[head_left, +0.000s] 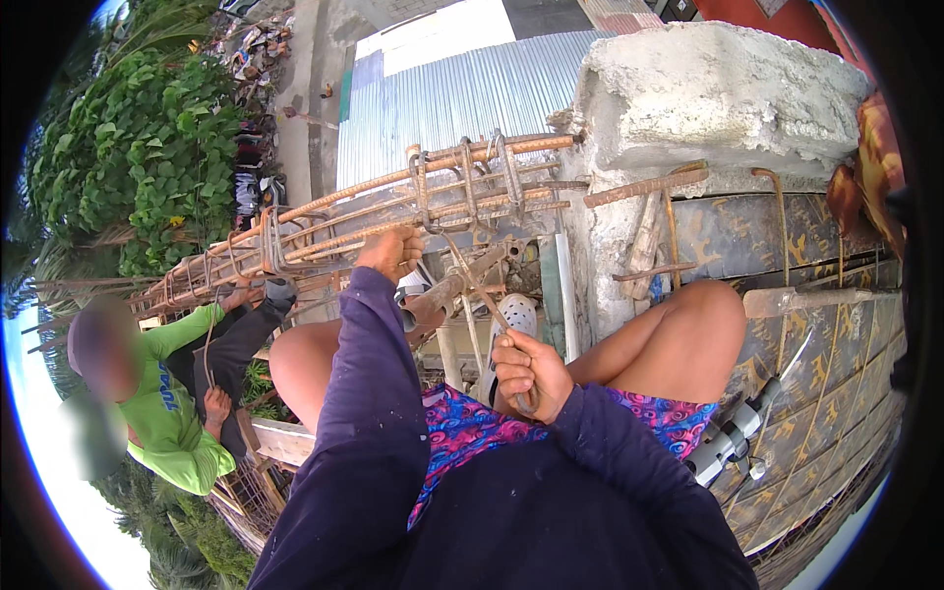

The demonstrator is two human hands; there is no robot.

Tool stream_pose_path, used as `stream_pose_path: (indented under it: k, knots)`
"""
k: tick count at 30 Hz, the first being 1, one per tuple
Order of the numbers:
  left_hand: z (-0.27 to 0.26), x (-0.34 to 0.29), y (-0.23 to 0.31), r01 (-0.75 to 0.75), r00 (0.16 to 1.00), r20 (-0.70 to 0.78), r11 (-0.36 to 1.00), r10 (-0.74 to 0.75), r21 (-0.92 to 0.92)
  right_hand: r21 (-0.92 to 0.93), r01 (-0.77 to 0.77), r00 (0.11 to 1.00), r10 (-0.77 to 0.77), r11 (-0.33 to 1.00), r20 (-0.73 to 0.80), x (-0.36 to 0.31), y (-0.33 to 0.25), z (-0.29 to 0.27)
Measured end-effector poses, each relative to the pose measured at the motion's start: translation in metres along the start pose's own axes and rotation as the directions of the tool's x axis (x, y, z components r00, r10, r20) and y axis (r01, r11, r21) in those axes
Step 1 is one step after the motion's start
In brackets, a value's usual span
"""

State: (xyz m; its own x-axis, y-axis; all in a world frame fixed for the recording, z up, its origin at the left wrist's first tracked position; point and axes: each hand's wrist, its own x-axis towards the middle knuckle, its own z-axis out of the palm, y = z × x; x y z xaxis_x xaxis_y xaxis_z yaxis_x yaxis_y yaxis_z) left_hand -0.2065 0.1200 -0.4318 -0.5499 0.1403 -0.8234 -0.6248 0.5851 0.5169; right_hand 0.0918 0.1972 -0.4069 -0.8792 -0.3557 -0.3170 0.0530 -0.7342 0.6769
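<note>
Rod [491,307] slants below rebar cage [467,179]; R hand [531,374] tight on its low end, prob. to steady it; L hand [392,252] curled at cage, can't tell on what.

rust-brown rebar [369,190], pink-and-blue swirled shorts [460,421]

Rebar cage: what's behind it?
Behind the rebar cage, a corrugated roof and, farther left, leafy plants show. Whatever its bars and the left hand cover can't be seen.

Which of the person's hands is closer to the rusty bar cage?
Left. The left hand is close beside the rusty bar cage; the right hand is lower, farther back from it.
</note>
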Motion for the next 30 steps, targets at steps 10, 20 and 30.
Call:
stream_pose_path:
  k: [10, 20, 30]
  knots:
    - [0.032, -0.012, -0.057, 0.034, 0.994, 0.11, 0.954, -0.001, -0.298, -0.119, 0.022, 0.999, -0.027, 0.993, -0.041, 0.003, 0.006, 0.003]
    - [0.06, -0.002, -0.073, -0.09, 0.996, -0.04, 0.884, 0.081, -0.458, -0.676, -0.037, 0.902, -0.267, 0.736, -0.34, -0.005, 0.0, 0.033]
    - [0.1, 0.021, -0.093, -0.235, 0.972, -0.2, 0.506, 0.123, -0.83, -0.928, -0.176, 0.792, -0.608, -0.328, 0.065, 0.002, -0.01, 0.015]
